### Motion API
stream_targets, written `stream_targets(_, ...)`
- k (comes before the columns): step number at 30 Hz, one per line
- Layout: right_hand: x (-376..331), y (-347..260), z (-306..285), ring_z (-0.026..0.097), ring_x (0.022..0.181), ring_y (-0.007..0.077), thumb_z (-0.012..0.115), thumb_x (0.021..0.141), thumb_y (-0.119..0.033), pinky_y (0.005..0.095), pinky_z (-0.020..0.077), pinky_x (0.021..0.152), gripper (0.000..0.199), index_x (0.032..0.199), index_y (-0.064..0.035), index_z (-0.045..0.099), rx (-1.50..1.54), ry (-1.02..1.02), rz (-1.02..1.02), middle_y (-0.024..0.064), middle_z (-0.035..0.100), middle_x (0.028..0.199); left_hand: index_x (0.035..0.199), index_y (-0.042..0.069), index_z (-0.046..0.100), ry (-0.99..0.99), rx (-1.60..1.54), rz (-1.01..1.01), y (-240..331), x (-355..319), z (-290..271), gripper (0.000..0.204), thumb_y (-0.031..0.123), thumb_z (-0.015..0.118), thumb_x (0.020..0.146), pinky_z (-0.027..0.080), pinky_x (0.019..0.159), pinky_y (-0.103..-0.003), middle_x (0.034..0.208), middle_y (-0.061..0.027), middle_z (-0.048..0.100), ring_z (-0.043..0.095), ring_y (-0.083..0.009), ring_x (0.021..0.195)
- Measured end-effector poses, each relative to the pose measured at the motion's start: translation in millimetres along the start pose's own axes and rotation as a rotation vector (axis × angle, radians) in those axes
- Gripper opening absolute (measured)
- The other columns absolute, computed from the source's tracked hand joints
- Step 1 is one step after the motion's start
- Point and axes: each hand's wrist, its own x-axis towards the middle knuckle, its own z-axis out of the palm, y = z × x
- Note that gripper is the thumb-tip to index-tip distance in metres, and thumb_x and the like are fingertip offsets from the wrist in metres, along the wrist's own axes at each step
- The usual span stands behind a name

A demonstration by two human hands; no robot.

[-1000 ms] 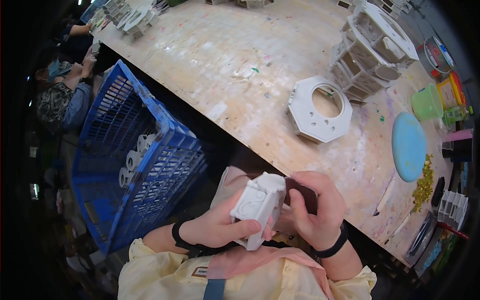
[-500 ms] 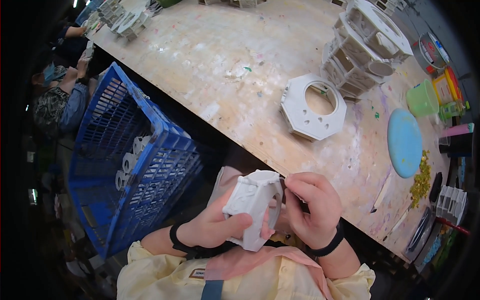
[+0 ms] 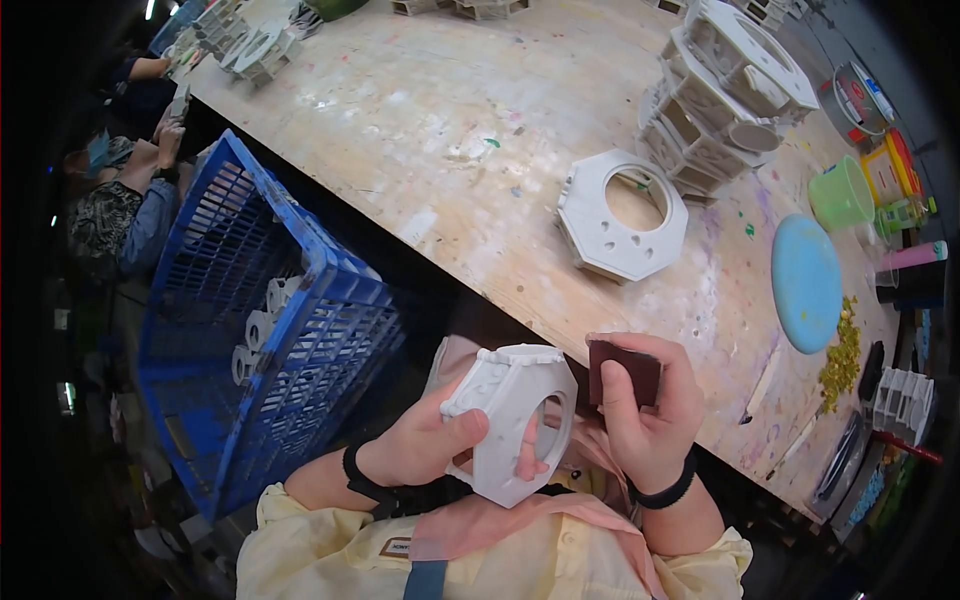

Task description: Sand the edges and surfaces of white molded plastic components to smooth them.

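Observation:
My left hand (image 3: 428,447) grips a white octagonal casting (image 3: 505,440) with a large round hole, thumb on its near side and some fingers showing through the hole. The piece is tilted over my lap, in front of the table edge. Just right of it, my right hand (image 3: 650,420) pinches a dark reddish-brown piece of sandpaper (image 3: 632,378) between thumb and fingers. The sandpaper is apart from the casting. A similar octagonal casting (image 3: 590,235) lies on the table ahead, its round hole facing up.
Stacked white castings (image 3: 715,115) stand at the table's far right. A blue oval disc (image 3: 806,285), a green cup (image 3: 840,192) and yellow-green crumbs (image 3: 838,362) lie to the right. At left stands a blue crate (image 3: 330,270) with castings inside. A co-worker (image 3: 130,200) sits beyond it.
My right hand has drawn slightly away to the right, and the sandpaper now shows in it. My left hand has turned the casting so its round hole faces more toward me.

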Motion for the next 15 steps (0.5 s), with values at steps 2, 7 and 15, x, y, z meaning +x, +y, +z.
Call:
stream_targets(2, -0.5, -1.4, -2.3, 0.062, 0.069, 0.0135, 0.058, 0.08, 0.002, 0.0224, 0.049, 0.061, 0.019, 0.1, 0.0027, 0.056, 0.028, -0.035, 0.041, 0.0121, 0.064, 0.088, 0.132, 0.0, 0.025, 0.031, -0.029, -0.008, -0.5, -2.2, -1.5, 0.064, 0.042, 0.047, 0.09, 0.046, 0.083, -0.031, 0.106, -0.0098, 0.053, 0.055, -0.0168, 0.093)
stream_targets(7, -0.9, 0.0, 2.6, 0.063, 0.07, 0.0143, 0.058, 0.079, 0.003, 0.022, 0.0491, 0.062, 0.019, 0.098, 0.0035, 0.057, 0.106, -0.118, -0.035, 0.0128, 0.064, 0.089, 0.133, 0.0, 0.025, -0.026, -0.134, -0.028, 0.5, -0.5, -3.5, 0.067, 0.046, 0.047, 0.089, 0.045, 0.085, -0.032, 0.109, -0.01, 0.052, 0.053, -0.0175, 0.098)
stream_targets(15, -1.5, 0.8, 3.3, 0.064, 0.071, 0.0137, 0.058, 0.077, 0.005, 0.021, 0.0489, 0.061, 0.021, 0.098, 0.0034, 0.057, -0.025, -0.152, -0.031, 0.0116, 0.065, 0.087, 0.133, -0.001, 0.025, 0.032, -0.007, -0.03, 1.2, -0.9, -2.4, 0.07, 0.048, 0.047, 0.088, 0.046, 0.082, -0.029, 0.107, -0.009, 0.053, 0.056, -0.0167, 0.094)
